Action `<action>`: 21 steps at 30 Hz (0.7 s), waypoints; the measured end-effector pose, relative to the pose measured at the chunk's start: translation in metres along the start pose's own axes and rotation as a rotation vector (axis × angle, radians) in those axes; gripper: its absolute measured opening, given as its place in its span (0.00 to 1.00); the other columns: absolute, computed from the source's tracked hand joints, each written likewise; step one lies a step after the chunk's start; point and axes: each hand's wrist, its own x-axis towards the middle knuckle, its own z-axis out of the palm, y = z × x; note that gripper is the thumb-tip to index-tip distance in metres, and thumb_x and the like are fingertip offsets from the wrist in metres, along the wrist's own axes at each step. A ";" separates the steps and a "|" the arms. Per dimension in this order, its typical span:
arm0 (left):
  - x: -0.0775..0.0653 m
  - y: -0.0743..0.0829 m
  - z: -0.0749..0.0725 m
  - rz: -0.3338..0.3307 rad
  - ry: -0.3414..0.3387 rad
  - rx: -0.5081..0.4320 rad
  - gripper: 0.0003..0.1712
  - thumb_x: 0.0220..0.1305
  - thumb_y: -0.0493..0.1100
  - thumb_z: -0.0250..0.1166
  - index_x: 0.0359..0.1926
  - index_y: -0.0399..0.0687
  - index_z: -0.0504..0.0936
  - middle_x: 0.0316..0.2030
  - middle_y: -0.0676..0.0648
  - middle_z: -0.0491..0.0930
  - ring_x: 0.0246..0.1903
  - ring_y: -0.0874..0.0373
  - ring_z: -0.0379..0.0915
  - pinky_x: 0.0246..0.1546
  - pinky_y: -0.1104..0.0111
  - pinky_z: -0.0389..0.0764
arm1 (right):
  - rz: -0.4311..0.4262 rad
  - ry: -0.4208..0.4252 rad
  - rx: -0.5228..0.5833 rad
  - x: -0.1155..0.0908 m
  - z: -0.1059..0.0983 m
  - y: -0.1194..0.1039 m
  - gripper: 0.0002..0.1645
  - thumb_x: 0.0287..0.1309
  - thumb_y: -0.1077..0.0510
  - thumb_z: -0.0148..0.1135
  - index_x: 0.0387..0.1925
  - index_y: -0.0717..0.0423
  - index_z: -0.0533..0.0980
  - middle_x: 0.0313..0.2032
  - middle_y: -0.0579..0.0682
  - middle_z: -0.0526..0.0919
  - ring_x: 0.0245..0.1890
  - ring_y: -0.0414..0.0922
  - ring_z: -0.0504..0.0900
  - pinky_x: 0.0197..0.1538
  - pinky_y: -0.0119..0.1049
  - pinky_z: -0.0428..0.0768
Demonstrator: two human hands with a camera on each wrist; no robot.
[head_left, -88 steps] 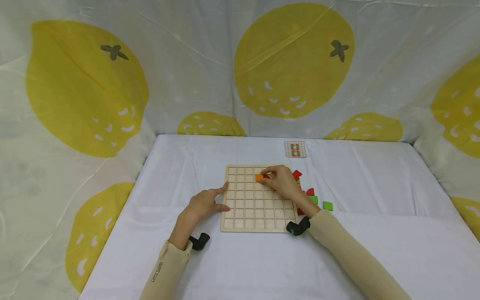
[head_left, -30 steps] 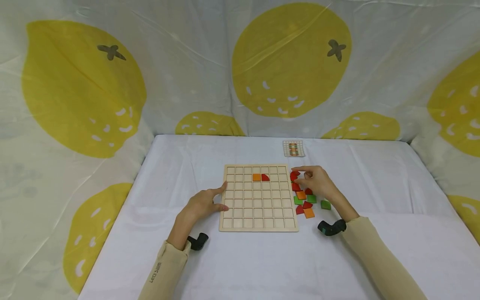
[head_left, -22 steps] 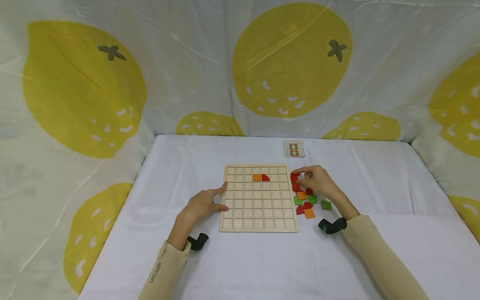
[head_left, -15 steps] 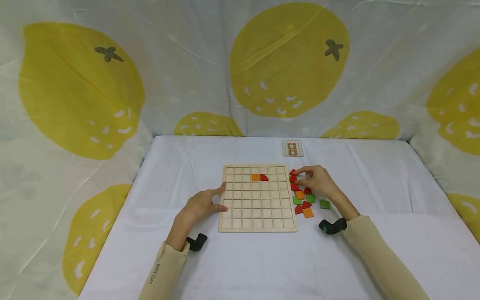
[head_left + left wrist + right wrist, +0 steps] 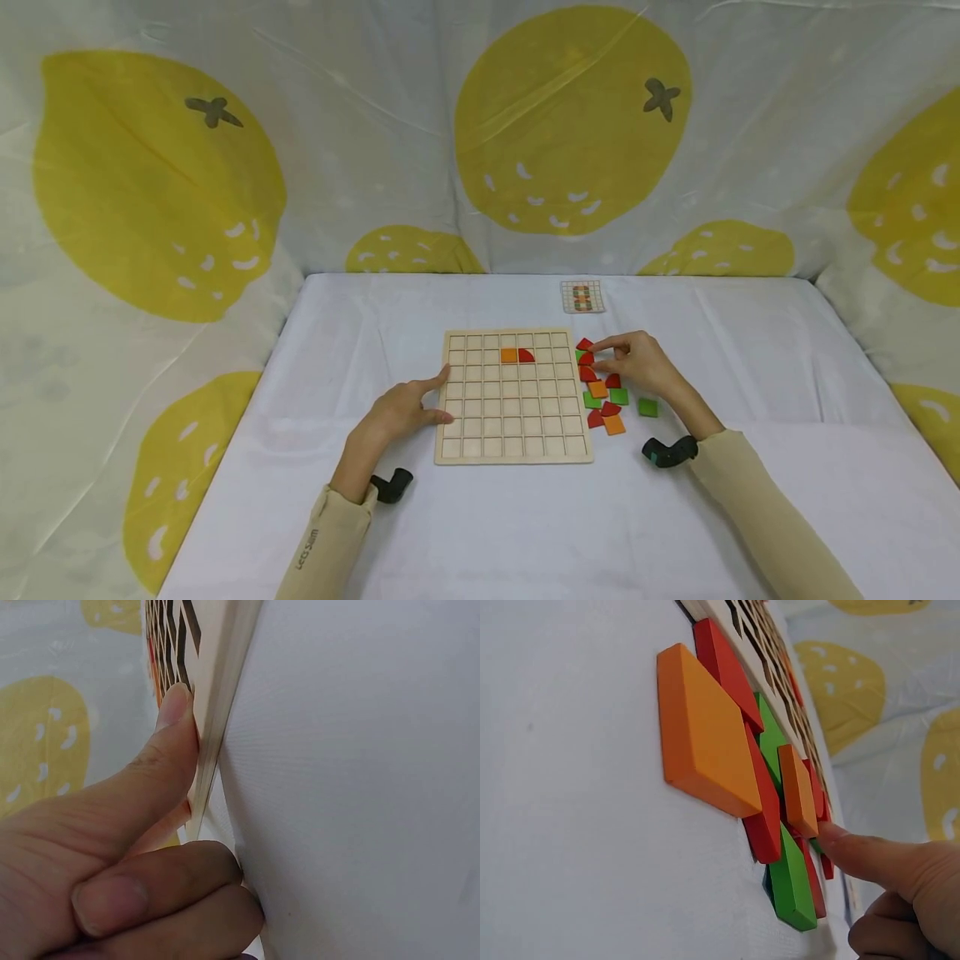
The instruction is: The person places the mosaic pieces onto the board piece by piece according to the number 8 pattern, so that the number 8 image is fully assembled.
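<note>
My left hand (image 5: pixel 401 410) lies at the left edge of the wooden grid board (image 5: pixel 480 392); its thumb and index finger rest on the rim. In the left wrist view the thumb (image 5: pixel 176 742) presses the board's edge, other fingers curled below. An orange square tile (image 5: pixel 509 356) and a red quarter-circle tile (image 5: pixel 527 356) sit side by side in the board's second row. Right of the board, my right hand (image 5: pixel 637 363) pinches another red quarter-circle tile (image 5: pixel 586 360) between thumb and index finger. In the right wrist view the thumb (image 5: pixel 870 855) shows behind the pile; the index finger is hidden.
Loose tiles lie along the board's right side, among them an orange square (image 5: pixel 614 425) and a green square (image 5: pixel 618 397). A separate green tile (image 5: pixel 648 407) lies farther right. Behind the board is a small printed pattern card (image 5: pixel 582 297). Lemon-print cloth (image 5: pixel 405 150) walls the table.
My right hand has left the orange and red tiles on the board and moved right to the loose pile, where its fingers closed on a red tile. The left hand has stayed at the rim.
</note>
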 end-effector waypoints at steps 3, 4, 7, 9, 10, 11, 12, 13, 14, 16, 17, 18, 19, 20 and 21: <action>0.000 -0.001 0.001 0.004 -0.002 -0.015 0.50 0.64 0.54 0.72 0.81 0.57 0.57 0.71 0.33 0.71 0.59 0.44 0.79 0.63 0.47 0.76 | 0.003 0.020 0.012 -0.001 -0.001 0.000 0.19 0.58 0.53 0.78 0.49 0.57 0.88 0.15 0.43 0.60 0.17 0.41 0.60 0.24 0.30 0.58; 0.000 -0.001 0.001 0.003 -0.003 -0.019 0.50 0.64 0.54 0.72 0.81 0.57 0.57 0.72 0.33 0.70 0.62 0.43 0.78 0.64 0.47 0.76 | 0.000 0.029 0.018 -0.001 -0.001 0.000 0.19 0.57 0.53 0.78 0.49 0.57 0.88 0.15 0.43 0.60 0.17 0.41 0.60 0.24 0.30 0.58; 0.001 -0.001 0.001 0.005 -0.004 -0.029 0.51 0.64 0.54 0.72 0.81 0.57 0.56 0.73 0.33 0.68 0.70 0.41 0.71 0.68 0.46 0.73 | -0.009 0.063 0.044 -0.002 -0.001 -0.001 0.19 0.57 0.54 0.78 0.49 0.58 0.88 0.15 0.43 0.59 0.16 0.40 0.59 0.24 0.30 0.58; 0.001 0.000 0.001 0.001 -0.006 -0.030 0.51 0.64 0.54 0.72 0.81 0.57 0.56 0.74 0.33 0.67 0.71 0.41 0.69 0.68 0.46 0.73 | -0.019 0.081 0.064 -0.001 0.000 -0.003 0.19 0.57 0.55 0.78 0.49 0.59 0.88 0.15 0.42 0.58 0.16 0.39 0.58 0.24 0.30 0.58; 0.001 0.000 0.001 -0.001 -0.007 -0.030 0.51 0.63 0.54 0.73 0.81 0.57 0.56 0.73 0.33 0.68 0.70 0.41 0.70 0.68 0.46 0.73 | -0.023 0.088 0.077 -0.001 0.002 -0.005 0.19 0.57 0.55 0.78 0.49 0.58 0.88 0.15 0.42 0.57 0.16 0.39 0.57 0.23 0.30 0.57; 0.001 0.000 0.001 -0.003 -0.007 -0.031 0.51 0.63 0.54 0.73 0.81 0.58 0.56 0.73 0.33 0.68 0.69 0.41 0.72 0.67 0.47 0.73 | -0.025 0.093 0.091 -0.001 0.003 -0.006 0.19 0.57 0.55 0.78 0.49 0.58 0.88 0.15 0.42 0.57 0.16 0.39 0.57 0.23 0.30 0.56; 0.001 0.000 0.001 -0.004 -0.007 -0.031 0.51 0.63 0.54 0.73 0.81 0.58 0.56 0.73 0.33 0.68 0.66 0.42 0.75 0.66 0.47 0.74 | -0.029 0.093 0.103 0.000 0.004 -0.008 0.19 0.57 0.55 0.78 0.49 0.58 0.88 0.15 0.43 0.56 0.16 0.39 0.56 0.22 0.30 0.56; 0.001 0.000 0.001 -0.006 -0.006 -0.029 0.51 0.63 0.54 0.73 0.81 0.58 0.56 0.72 0.33 0.69 0.62 0.44 0.77 0.65 0.47 0.75 | -0.028 0.093 0.118 0.000 0.006 -0.011 0.20 0.57 0.55 0.79 0.49 0.58 0.88 0.15 0.43 0.56 0.16 0.39 0.56 0.22 0.30 0.55; 0.001 -0.001 0.001 -0.008 -0.006 -0.027 0.51 0.63 0.54 0.73 0.81 0.58 0.56 0.72 0.32 0.70 0.58 0.46 0.79 0.63 0.48 0.76 | -0.025 0.088 0.133 0.001 0.008 -0.014 0.20 0.57 0.54 0.78 0.49 0.58 0.88 0.15 0.43 0.56 0.15 0.39 0.57 0.21 0.31 0.55; 0.002 -0.001 0.001 -0.008 -0.003 -0.022 0.51 0.63 0.55 0.73 0.81 0.58 0.57 0.70 0.32 0.72 0.52 0.49 0.80 0.60 0.49 0.77 | -0.014 0.072 0.169 0.003 0.013 -0.021 0.20 0.57 0.53 0.78 0.50 0.57 0.88 0.15 0.43 0.57 0.14 0.40 0.58 0.20 0.31 0.55; 0.002 -0.002 0.002 -0.008 -0.002 -0.021 0.51 0.63 0.55 0.73 0.81 0.58 0.57 0.70 0.32 0.72 0.49 0.50 0.79 0.59 0.50 0.78 | -0.012 0.064 0.182 0.004 0.016 -0.024 0.20 0.57 0.53 0.78 0.50 0.57 0.88 0.15 0.43 0.57 0.14 0.40 0.59 0.20 0.30 0.56; 0.002 -0.002 0.002 -0.007 -0.001 -0.020 0.51 0.63 0.55 0.73 0.81 0.58 0.57 0.70 0.32 0.73 0.48 0.51 0.79 0.59 0.50 0.78 | -0.017 0.058 0.190 0.005 0.019 -0.028 0.20 0.58 0.53 0.78 0.50 0.57 0.88 0.14 0.43 0.57 0.13 0.40 0.58 0.20 0.30 0.56; 0.002 -0.002 0.003 -0.006 0.000 -0.020 0.51 0.62 0.55 0.73 0.81 0.59 0.57 0.70 0.33 0.73 0.48 0.51 0.79 0.59 0.50 0.78 | -0.024 0.052 0.199 0.006 0.022 -0.031 0.19 0.58 0.53 0.78 0.49 0.56 0.88 0.14 0.43 0.57 0.13 0.40 0.58 0.20 0.30 0.56; 0.002 -0.003 0.003 -0.005 0.002 -0.021 0.51 0.62 0.55 0.73 0.81 0.59 0.57 0.70 0.33 0.72 0.49 0.50 0.80 0.60 0.49 0.78 | -0.036 0.044 0.204 0.008 0.025 -0.035 0.19 0.58 0.53 0.77 0.49 0.57 0.88 0.14 0.42 0.56 0.13 0.40 0.57 0.20 0.30 0.56; 0.002 -0.003 0.003 -0.004 0.004 -0.020 0.51 0.62 0.55 0.73 0.81 0.59 0.57 0.71 0.33 0.72 0.50 0.50 0.80 0.60 0.49 0.78 | -0.053 0.043 0.207 0.010 0.029 -0.038 0.19 0.58 0.53 0.77 0.49 0.57 0.88 0.13 0.42 0.56 0.13 0.39 0.55 0.20 0.30 0.55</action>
